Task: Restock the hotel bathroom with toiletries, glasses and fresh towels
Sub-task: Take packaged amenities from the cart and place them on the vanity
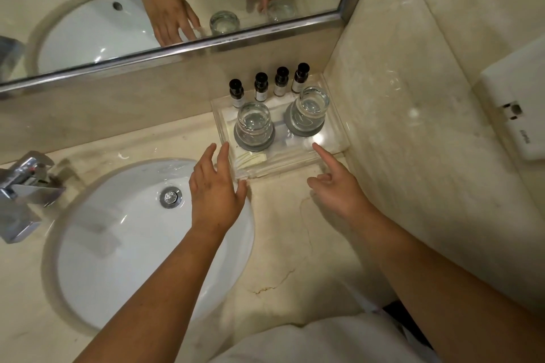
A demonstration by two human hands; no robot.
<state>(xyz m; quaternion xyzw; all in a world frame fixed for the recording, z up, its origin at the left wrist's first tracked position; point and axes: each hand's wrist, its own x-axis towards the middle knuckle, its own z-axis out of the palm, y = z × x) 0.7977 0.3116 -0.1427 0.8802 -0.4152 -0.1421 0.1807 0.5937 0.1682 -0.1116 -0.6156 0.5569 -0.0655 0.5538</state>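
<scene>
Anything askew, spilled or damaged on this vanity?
Nothing spilled. The tray sits slightly skewed to the wall, with both hands, left and right, at its front edge. The countertop has a thin crack running down from the tray. The four bottles and two glasses stand upright.

Two bare forearms, no sleeves in view, no watch, rings or bracelets visible, left hand (213,188) and right hand (339,190) ungloved, pale white garment (318,342) across the torso below
</scene>
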